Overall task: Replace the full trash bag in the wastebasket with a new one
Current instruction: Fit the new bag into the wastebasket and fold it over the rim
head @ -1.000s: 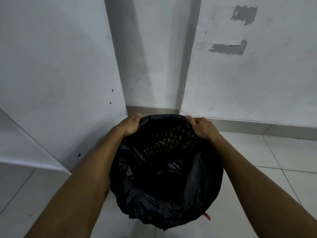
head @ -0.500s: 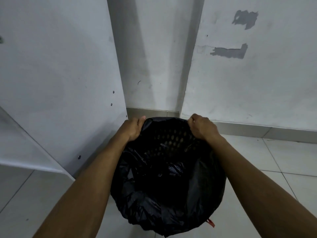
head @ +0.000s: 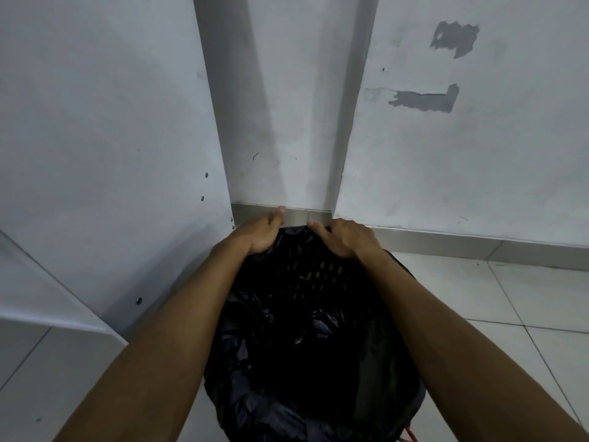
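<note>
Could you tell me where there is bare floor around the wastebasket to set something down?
Bare tile lies right of the wastebasket, up to the wall skirting. A smaller patch sits left, below the white panel. Behind it is crowded: the left hand and right hand press the black bag near the corner.

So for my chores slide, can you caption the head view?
Both hands, left hand and right hand, press a black trash bag over the wastebasket's far rim.
</note>
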`<state>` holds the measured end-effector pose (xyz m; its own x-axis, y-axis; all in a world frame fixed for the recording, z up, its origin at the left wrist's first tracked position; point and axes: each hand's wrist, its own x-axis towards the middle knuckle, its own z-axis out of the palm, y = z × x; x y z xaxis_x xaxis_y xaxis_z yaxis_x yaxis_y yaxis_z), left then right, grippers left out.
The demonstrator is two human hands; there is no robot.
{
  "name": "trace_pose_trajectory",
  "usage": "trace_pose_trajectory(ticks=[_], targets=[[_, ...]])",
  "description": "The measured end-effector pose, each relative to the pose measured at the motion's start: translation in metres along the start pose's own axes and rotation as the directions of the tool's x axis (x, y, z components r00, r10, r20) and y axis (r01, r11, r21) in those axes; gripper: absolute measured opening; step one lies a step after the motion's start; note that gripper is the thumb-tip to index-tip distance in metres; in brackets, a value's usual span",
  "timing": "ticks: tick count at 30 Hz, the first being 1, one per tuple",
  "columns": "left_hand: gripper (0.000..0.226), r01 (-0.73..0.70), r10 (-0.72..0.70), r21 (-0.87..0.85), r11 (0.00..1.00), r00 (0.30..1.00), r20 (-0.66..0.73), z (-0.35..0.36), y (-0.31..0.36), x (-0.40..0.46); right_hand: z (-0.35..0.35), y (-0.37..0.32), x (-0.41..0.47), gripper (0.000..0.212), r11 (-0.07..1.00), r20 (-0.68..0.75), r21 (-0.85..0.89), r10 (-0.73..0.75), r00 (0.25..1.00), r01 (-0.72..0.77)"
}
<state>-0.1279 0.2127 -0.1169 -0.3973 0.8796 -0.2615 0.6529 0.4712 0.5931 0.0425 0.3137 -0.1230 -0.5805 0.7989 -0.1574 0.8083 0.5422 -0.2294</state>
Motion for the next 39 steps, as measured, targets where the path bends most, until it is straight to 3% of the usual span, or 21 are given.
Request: trace_pose_trajectory(ticks=[3, 9, 17, 24, 29, 39], targets=[[0.073, -0.014, 0.012, 0.046, 0.999, 0.998, 0.058, 0.007, 0.006, 0.003, 0.0, 0.002, 0.002, 0.08, 1.0, -0.005, 0.015, 0.01, 1.0, -0.01], [0.067, -0.052, 0.048, 0.104, 0.993, 0.998, 0.044, 0.011, 0.01, 0.002, 0.0, 0.003, 0.004, 0.069, 0.994, 0.009, 0.11, 0.019, 1.0, -0.02], [0.057, -0.18, 0.181, 0.124, 0.976, 0.983, -0.004, 0.014, 0.0, 0.007, -0.002, 0.002, 0.005, 0.075, 0.994, 0.06, 0.107, 0.024, 0.998, -0.03], [0.058, -0.206, 0.197, 0.074, 0.976, 0.973, 0.118, 0.012, 0.0, 0.009, -0.016, -0.005, 0.01, 0.073, 0.934, 0.262, 0.325, 0.059, 0.963, -0.146], [0.062, -0.18, 0.171, 0.051, 0.982, 0.974, 0.148, 0.013, 0.002, 0.01, -0.014, -0.01, 0.008, 0.084, 0.961, 0.225, 0.259, 0.037, 0.974, -0.096], [0.06, -0.123, 0.115, 0.074, 0.99, 0.987, 0.111, 0.013, 0.004, 0.007, -0.012, -0.009, -0.003, 0.075, 0.995, 0.11, 0.084, -0.062, 0.992, 0.053]])
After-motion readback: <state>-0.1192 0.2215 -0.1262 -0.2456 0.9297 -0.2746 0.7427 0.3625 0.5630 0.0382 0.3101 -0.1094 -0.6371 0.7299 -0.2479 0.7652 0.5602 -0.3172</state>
